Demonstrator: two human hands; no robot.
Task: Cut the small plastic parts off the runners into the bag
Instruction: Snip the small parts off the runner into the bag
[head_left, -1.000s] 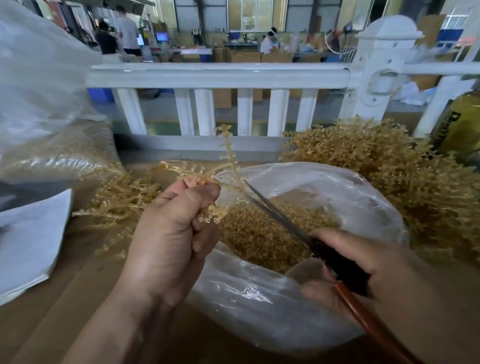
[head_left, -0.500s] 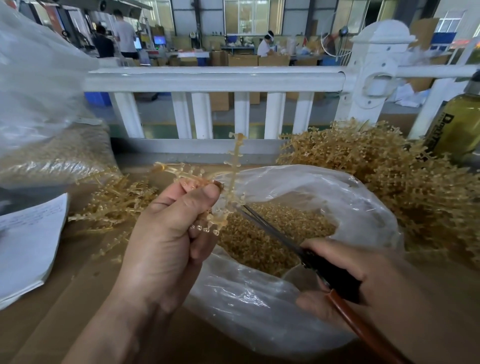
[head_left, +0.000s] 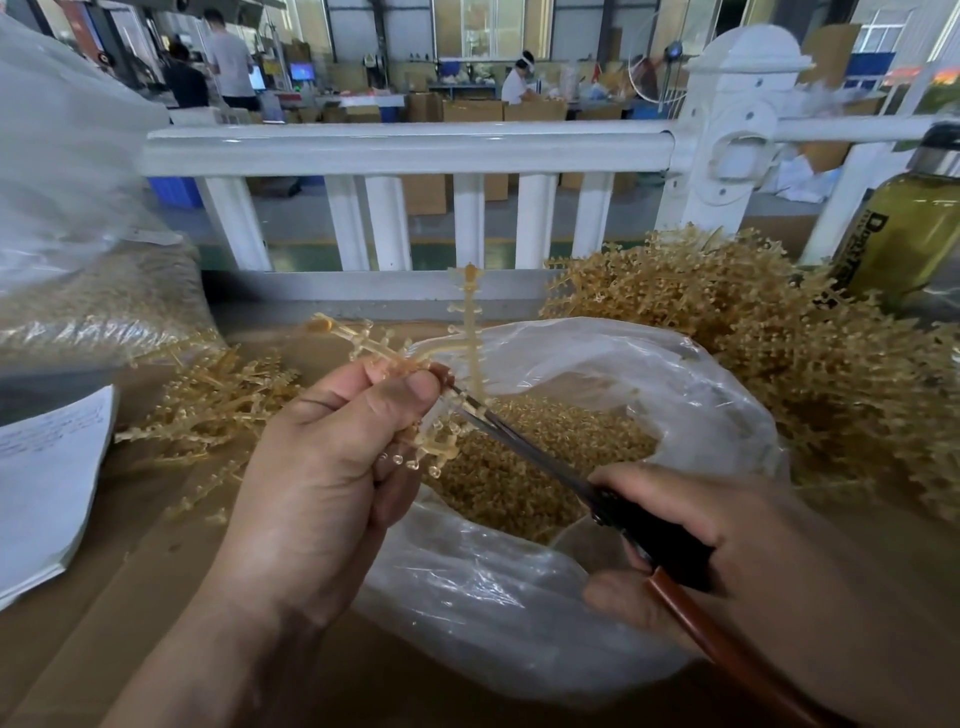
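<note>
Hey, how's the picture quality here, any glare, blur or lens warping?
Head view: the wide lens bows the railing and splays its posts; head view: light is dim and warm on the table, brighter in the hall behind; head view: soft glare on the bag, while the left hand, runner and scissors are sharp.

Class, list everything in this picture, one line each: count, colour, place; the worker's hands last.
bag: one, clear, centre
cut parts: many, amber, inside the bag
runner: one, amber, above the bag
scissors: one, black and red-brown handles, blades at the runner
large runner pile: one, amber, right of the bag
small runner pile: one, amber, left of the bag
second bag: one, clear, far left
papers: one stack, white, left edge
bottle: one, yellow-green, right edge
railing: one, white, across the back
left hand: one, pinches the runner
right hand: one, grips the scissors
</note>
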